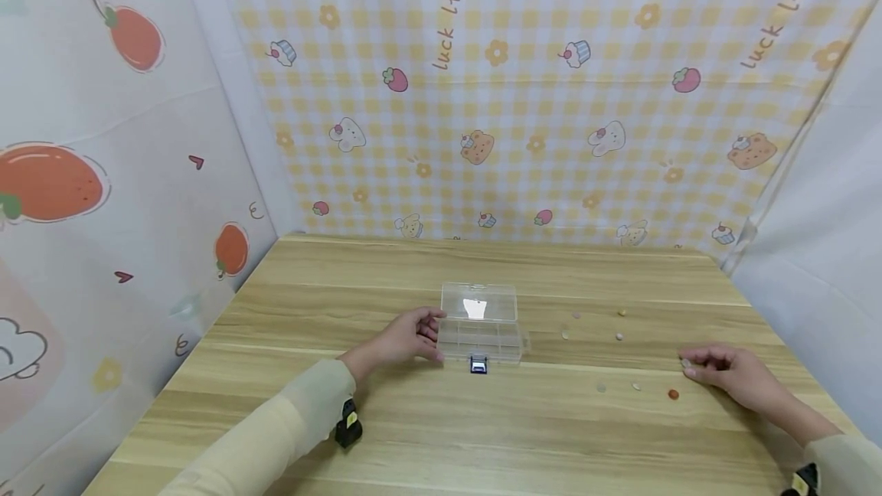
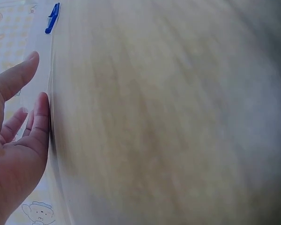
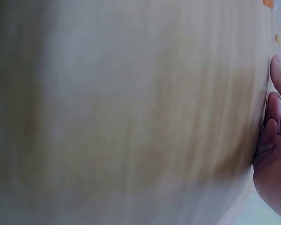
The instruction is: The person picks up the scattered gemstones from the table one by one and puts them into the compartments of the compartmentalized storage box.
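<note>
A clear plastic compartment box (image 1: 480, 341) stands on the wooden table with its lid (image 1: 478, 302) raised at the back and a dark blue latch (image 1: 478, 364) on its front. My left hand (image 1: 412, 335) is at the box's left side, thumb and fingers spread apart. In the left wrist view, the latch (image 2: 53, 18) shows beyond the thumb of that hand (image 2: 21, 140). Far to the right, my right hand (image 1: 723, 373) pinches a small pale stone (image 1: 685, 363) between thumb and forefinger. In the right wrist view, the hand (image 3: 276, 136) hides the stone.
Several small stones lie between the box and my right hand, among them an orange-red one (image 1: 673, 394), a yellowish one (image 1: 622, 312) and a pinkish one (image 1: 619, 336). Printed cloth (image 1: 496, 136) hangs behind the table (image 1: 386, 266), and more cloth hangs at both sides.
</note>
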Available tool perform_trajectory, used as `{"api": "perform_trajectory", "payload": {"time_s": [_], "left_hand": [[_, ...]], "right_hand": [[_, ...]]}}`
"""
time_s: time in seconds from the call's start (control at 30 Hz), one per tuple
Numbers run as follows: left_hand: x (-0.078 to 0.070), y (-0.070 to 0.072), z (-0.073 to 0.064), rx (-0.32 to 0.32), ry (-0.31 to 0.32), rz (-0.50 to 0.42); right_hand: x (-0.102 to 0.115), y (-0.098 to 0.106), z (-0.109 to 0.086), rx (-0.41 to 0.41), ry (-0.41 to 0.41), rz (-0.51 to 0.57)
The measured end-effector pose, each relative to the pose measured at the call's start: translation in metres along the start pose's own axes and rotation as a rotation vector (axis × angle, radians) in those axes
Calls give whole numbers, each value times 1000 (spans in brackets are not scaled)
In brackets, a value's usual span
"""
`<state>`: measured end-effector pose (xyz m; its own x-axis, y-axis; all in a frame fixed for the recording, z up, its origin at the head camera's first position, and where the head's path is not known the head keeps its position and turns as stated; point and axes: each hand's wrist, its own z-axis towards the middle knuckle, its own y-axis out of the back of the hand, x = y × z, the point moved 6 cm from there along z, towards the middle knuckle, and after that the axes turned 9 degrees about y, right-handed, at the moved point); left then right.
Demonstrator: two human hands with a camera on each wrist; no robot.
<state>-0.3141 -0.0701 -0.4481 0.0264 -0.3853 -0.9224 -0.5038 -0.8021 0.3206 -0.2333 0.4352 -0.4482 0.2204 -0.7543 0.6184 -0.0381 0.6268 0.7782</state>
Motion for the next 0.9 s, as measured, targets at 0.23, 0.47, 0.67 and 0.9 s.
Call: {"api": "perform_trajectory", "payload": {"time_s": [0.23,0.47,0.67,0.9], "left_hand": [[2,1,2,2,-4,-9],[1,1,1,5,-5,15],[0,1,1,3,-11,20],[-2,1,0,-24,4,42]], "right_hand": [[1,1,0,-4,-6,2],[2,3,-1,-6,-16,-4],[2,3,-1,-2,-16,15],[2,2,0,3,-15,17]]}}
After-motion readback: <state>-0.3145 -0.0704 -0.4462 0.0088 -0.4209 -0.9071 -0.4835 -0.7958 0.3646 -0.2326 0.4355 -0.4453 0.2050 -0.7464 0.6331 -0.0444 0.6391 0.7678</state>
